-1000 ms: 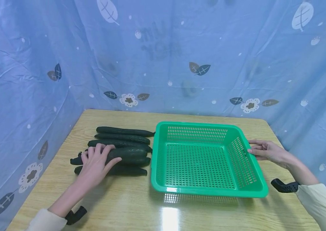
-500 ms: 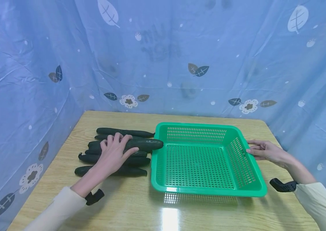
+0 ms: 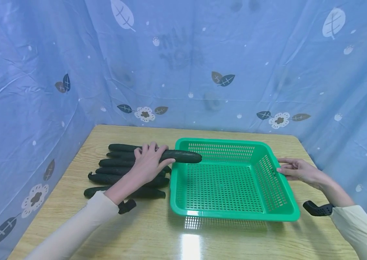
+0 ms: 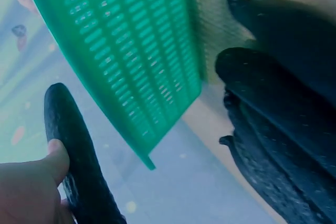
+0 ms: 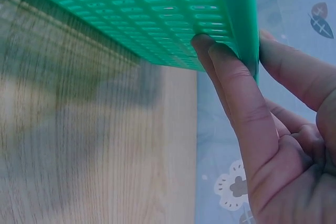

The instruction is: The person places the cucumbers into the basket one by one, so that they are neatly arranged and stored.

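A dark green cucumber [image 3: 185, 156] is gripped from above by my left hand [image 3: 147, 164], its free end reaching over the left rim of the green plastic basket [image 3: 232, 217]. In the left wrist view the thumb lies along the side of this cucumber [image 4: 79, 150], held clear of the table. My right hand [image 3: 303, 173] pinches the basket's right rim; the right wrist view has the fingers [image 5: 244, 103] against the outside of the slotted wall and the thumb over the rim. Nothing lies inside the basket.
Several more cucumbers [image 3: 131, 193] lie side by side on the wooden table [image 3: 144, 227], left of the basket. A blue patterned curtain [image 3: 183, 72] hangs behind the table and along both sides.
My left hand has lifted one cucumber off the top of the others and carried it right and back, until its end passed over the basket rim. The right hand keeps its hold.
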A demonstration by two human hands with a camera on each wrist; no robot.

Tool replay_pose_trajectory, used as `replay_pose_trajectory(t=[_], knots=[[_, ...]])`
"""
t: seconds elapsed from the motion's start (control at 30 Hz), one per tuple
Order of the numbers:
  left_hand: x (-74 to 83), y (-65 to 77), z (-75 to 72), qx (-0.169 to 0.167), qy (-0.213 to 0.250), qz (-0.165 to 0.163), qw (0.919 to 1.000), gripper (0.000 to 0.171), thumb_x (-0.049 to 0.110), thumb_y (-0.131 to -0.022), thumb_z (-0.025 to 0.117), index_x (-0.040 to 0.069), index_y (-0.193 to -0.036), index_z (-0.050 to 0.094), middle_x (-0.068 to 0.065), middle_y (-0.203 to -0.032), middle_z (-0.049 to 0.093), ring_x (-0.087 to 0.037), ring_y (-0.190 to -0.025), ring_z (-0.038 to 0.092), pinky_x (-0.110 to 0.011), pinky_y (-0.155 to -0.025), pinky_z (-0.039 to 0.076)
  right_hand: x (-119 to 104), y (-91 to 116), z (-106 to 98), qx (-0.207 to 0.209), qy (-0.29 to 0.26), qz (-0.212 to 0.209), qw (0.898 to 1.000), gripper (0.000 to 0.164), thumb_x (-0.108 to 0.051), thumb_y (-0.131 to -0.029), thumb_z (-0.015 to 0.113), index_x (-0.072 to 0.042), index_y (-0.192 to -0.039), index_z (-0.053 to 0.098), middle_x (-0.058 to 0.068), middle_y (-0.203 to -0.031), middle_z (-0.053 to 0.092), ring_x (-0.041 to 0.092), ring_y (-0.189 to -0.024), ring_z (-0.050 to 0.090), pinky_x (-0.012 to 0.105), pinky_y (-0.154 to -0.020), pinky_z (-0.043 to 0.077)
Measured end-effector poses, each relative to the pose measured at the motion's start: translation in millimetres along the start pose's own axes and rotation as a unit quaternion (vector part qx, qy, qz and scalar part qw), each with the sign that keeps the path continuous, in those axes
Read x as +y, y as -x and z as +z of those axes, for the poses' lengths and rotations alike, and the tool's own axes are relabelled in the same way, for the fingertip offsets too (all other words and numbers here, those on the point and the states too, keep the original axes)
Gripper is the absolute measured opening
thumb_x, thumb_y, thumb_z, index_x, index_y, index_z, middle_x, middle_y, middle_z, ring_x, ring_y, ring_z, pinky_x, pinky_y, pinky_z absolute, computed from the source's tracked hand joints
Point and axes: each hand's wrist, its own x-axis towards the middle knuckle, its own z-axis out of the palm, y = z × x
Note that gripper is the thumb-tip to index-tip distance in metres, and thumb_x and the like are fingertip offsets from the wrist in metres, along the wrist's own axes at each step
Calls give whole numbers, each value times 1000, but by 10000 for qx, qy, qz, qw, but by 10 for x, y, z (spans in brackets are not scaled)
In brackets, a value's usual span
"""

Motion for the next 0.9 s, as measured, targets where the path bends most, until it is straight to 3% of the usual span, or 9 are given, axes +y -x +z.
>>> replay_pose_trajectory(t=[0.47, 0.9], knots=[[324, -357, 49, -436, -320, 259, 9982, 62, 66, -87, 36, 26, -133, 44, -8, -103, 40, -27, -87, 30, -44, -74, 22, -14, 6, 8, 22, 27, 146, 9999, 71, -15, -98, 47, 14, -142, 0, 1, -113, 63, 9, -97, 64, 28, -83, 51], [732, -600, 65, -913, -429, 429, 9940, 63, 67, -87, 34, 29, -138, 39, -10, -121, 43, -29, -99, 35, -49, -83, 28, 2, 5, 8, 58, 15, 40, 10000, 70, -13, -98, 47, 15, -142, 1, -5, -112, 62, 8, -98, 64, 28, -83, 52]])
